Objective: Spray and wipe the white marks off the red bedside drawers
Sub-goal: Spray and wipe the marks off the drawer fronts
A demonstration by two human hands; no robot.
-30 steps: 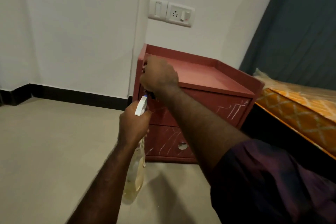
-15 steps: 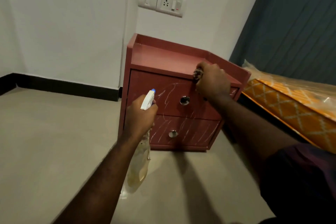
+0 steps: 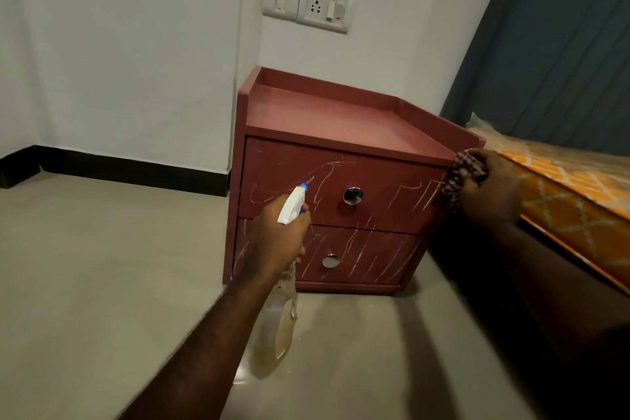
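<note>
Your R grip, curled round the cloth, has slid to the drawers top corner; marks left of it remain. L grip clasps bottle, drawers just ahead: spray next.

No readable txt/labels/nos.; white marks on drawers = just scribbles.

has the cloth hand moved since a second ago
Yes. The right hand, gripping the cloth, went rightward along the drawers' top front edge, from left corner to right corner.
</note>
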